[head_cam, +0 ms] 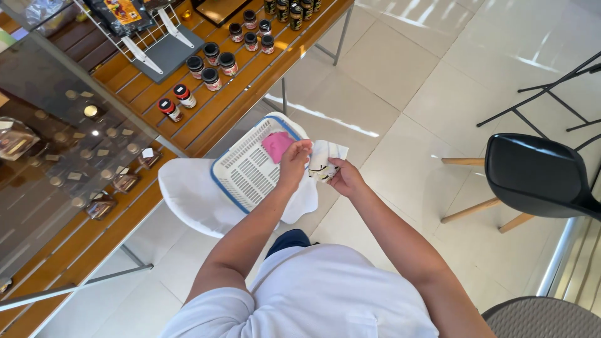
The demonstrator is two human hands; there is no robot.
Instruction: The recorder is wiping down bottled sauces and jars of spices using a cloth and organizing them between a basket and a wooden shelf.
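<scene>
Person in white short-sleeved shirt, loose over the torso, sleeves ending above the elbows, dark navy trousers showing below the hem, both forearms bare, left hand point(293, 164) and right hand point(346, 179) without gloves or rings visible.

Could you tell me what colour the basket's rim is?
Blue, around a white basket; head view.
</scene>
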